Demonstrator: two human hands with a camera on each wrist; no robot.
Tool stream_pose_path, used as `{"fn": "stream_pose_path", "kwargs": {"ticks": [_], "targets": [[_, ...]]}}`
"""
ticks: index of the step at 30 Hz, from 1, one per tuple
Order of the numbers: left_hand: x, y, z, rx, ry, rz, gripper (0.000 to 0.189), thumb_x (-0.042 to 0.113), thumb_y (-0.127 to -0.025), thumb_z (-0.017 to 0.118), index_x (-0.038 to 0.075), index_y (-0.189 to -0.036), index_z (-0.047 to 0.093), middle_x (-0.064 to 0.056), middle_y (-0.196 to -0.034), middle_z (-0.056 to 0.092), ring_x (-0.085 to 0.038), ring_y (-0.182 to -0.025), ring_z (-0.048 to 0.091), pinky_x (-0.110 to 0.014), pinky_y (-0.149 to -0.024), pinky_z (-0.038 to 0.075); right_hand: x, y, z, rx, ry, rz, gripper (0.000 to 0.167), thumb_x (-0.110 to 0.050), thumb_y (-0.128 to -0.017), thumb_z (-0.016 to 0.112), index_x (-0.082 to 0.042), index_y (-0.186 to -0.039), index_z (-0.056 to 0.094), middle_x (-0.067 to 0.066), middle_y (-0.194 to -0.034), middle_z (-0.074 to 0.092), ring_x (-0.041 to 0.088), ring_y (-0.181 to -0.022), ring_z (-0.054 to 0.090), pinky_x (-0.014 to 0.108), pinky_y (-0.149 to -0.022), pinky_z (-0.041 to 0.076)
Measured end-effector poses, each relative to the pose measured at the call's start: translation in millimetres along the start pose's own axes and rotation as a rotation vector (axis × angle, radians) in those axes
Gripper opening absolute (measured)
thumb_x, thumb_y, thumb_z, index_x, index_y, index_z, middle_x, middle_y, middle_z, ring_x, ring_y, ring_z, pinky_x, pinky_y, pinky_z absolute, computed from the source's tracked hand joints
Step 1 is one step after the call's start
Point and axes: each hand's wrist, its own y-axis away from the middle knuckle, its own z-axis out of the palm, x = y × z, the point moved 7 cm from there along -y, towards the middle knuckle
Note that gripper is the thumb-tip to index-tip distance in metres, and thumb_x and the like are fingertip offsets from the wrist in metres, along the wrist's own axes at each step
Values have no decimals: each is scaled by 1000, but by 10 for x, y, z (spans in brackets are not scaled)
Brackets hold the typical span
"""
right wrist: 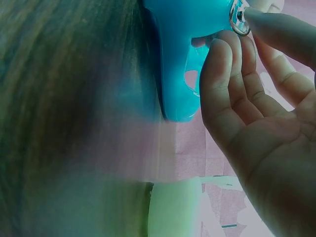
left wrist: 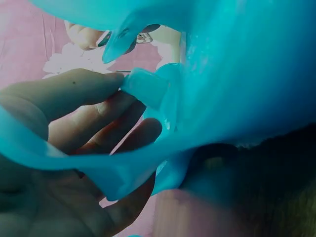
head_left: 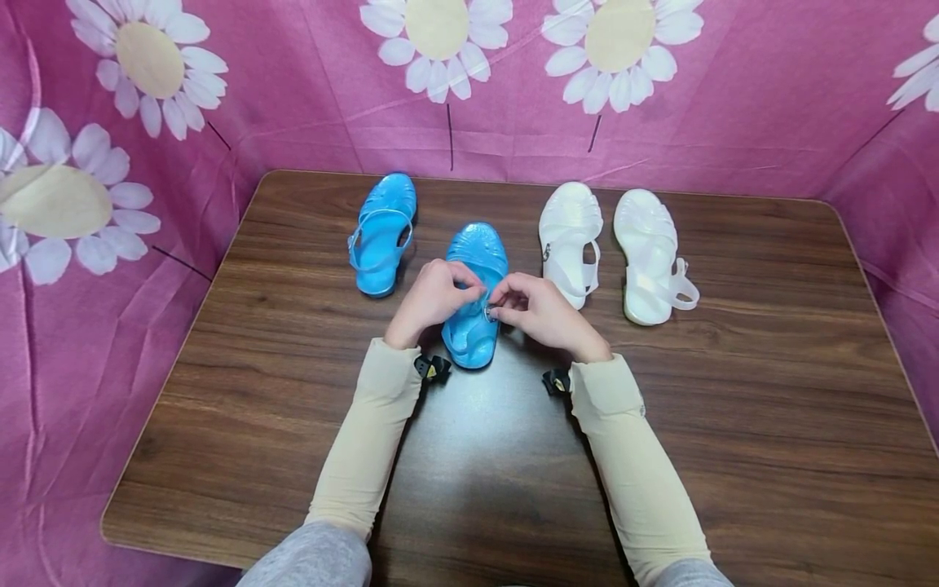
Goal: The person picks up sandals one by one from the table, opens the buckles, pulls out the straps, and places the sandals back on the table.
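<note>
- Two bare hands work over one shiny blue jelly-plastic sandal (head_left: 472,328), centred on the brown wood-grain table (head_left: 242,391).
- Left hand (head_left: 436,293): thumb and finger appear to pinch the translucent blue strap end (left wrist: 149,89).
- Right hand (head_left: 546,316): thumb and fingertips grip the small silver metal buckle (right wrist: 240,19).
- Best, I judge, to steady the buckle and guide the strap flat, without twisting; threading or freeing, I cannot tell.
- No container shows; another blue sandal (head_left: 381,236) and two pearly white sandals (head_left: 572,224) stand directly on the table.
</note>
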Motion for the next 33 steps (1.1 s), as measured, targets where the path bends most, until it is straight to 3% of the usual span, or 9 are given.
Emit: {"fn": "stream_pose_path", "kwargs": {"ticks": [6,13,17,22,27,30,33], "targets": [[11,-2,40,-39,-11,24,15,18,-90,69,8,-96,77,-5,-98,73,-19,-101,62,-35,-89,48,-3,2,-2,-5,3,1,12,-12,-90,68,-5,-99,66,10,-94,66,20,-83,61,32,-74,50],[66,18,6,-24,10,95,16,19,-90,68,8,-98,77,-3,-100,73,-16,-101,63,-33,-87,50,1,0,-27,21,14,3,7,-13,-91,67,-9,-96,66,7,-89,65,18,-80,59,31,-71,50],[95,44,-62,22,50,127,19,23,-92,66,9,-101,76,-2,-103,72,-14,-99,62,-32,-86,50,2,7,-77,73,40,42,9,-15,-92,65,-9,-97,65,6,-87,65,18,-77,58,30,-69,49],[91,81,-189,126,86,124,21,24,-94,63,8,-103,73,-4,-103,70,-16,-92,62,-34,-82,52,6,27,-153,136,49,123,18,-22,-93,64,-7,-104,62,7,-86,65,19,-73,60,30,-68,49],[2,118,-335,237,92,24,25,24,-96,59,4,-107,69,-11,-103,70,-22,-89,63,-36,-81,51,46,34,-175,130,-18,218,30,-24,-93,63,-2,-114,58,12,-92,65,29,-78,66,33,-71,54],[-98,136,-351,210,115,-100,34,33,-98,55,3,-113,65,-14,-100,69,-24,-87,63,-36,-77,50,98,39,-155,88,-63,281,37,-26,-94,61,0,-120,55,16,-99,66,32,-83,68,37,-76,56],[-206,155,-295,124,156,-241,44,43,-99,50,4,-118,61,-15,-101,67,-26,-88,63,-36,-76,51,142,47,-124,47,-89,333,41,-28,-95,60,1,-123,52,19,-104,65,31,-84,68,40,-78,57]]}}
